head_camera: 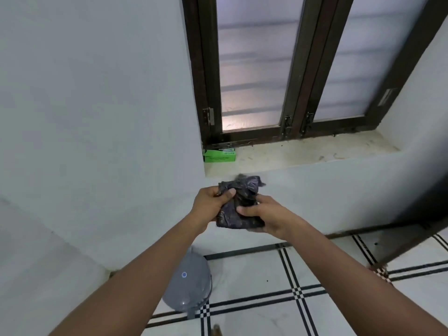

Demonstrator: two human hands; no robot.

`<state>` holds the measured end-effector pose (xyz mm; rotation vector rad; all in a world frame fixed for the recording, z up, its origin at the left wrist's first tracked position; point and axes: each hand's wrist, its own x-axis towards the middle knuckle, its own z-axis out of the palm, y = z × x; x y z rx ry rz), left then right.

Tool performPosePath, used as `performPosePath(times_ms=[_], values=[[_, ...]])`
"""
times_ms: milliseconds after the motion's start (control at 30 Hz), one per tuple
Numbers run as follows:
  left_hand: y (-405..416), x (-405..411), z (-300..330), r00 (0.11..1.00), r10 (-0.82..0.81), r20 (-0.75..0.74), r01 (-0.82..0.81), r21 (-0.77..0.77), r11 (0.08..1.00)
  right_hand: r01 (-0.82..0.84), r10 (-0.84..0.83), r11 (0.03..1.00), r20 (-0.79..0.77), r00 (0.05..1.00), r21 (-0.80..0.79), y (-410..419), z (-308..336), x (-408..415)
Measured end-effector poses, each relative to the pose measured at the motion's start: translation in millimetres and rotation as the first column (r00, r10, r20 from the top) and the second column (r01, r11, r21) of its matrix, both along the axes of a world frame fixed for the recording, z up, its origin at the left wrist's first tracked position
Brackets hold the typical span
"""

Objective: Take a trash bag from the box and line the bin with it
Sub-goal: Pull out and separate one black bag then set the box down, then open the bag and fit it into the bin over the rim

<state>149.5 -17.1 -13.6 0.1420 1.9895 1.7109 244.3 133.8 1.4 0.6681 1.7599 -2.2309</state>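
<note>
Two hands hold one folded black trash bag [238, 206] at chest height, dead centre of view, w/ the wall behind. Left hand [210, 205] is curled shut on the bag's upper-left corner at ~10 o'clock of the wad, thumb pressing on top; right hand [264, 218] is closed around the lower-right side at ~4 o'clock, fingers under, thumb over the front. Prob. reason for the split grip: one hand anchors while the other peels a fold loose, so I'd judge the step as starting to unfold, bag not yet opened. A loose flap sticks up at 12 o'clock of the wad, blurred. The green box [219, 155] sits on the window sill [303, 154], tucked into the sill's left corner against the frame, at ~12 o'clock from the hands and well apart from them. The grey bin [188, 286] stands on the tiled floor [266, 311] at ~7 o'clock from the hands, near the wall corner, partly hidden by the left forearm; can't tell if its lid is on or which way it opens, though what shows is a domed grey top. Room: open air betw. hands and floor at 6 o'clock, enough I'd guess to shake the bag out downward. Edges to mind: sill lip just beyond the bag at 12, wall close on the left at 9, a dark leaning object at 3–4 o'clock, too blurred to ID. Floor right of the bin looks free for stepping in.
</note>
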Motion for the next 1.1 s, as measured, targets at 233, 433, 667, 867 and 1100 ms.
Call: performPosePath(times_ms=[233,433,667,867,1100], values=[[-33,80,5,0.934,-0.228,0.274,0.175,0.203,0.963,0.301,-0.301,0.945,-0.018,0.953,0.129,-20,-16,46],[-51,130,0,0.943,0.223,0.246,-0.262,0.140,0.955,0.318,-0.213,0.609,-0.236,0.948,0.727,-52,-12,97],[-85,157,5,0.967,0.255,-0.013,-0.254,0.066,0.965,0.012,0.007,0.980,-0.095,0.995,0.200,-96,5,127],[-138,156,-2,0.949,0.152,-0.277,-0.183,-0.090,0.979,0.296,-0.296,0.928,0.036,0.955,-0.228,-125,7,116],[-224,140,-8,0.933,-0.187,-0.307,0.006,-0.506,0.862,0.383,-0.355,0.868,0.144,0.924,-0.315,-197,8,101]])
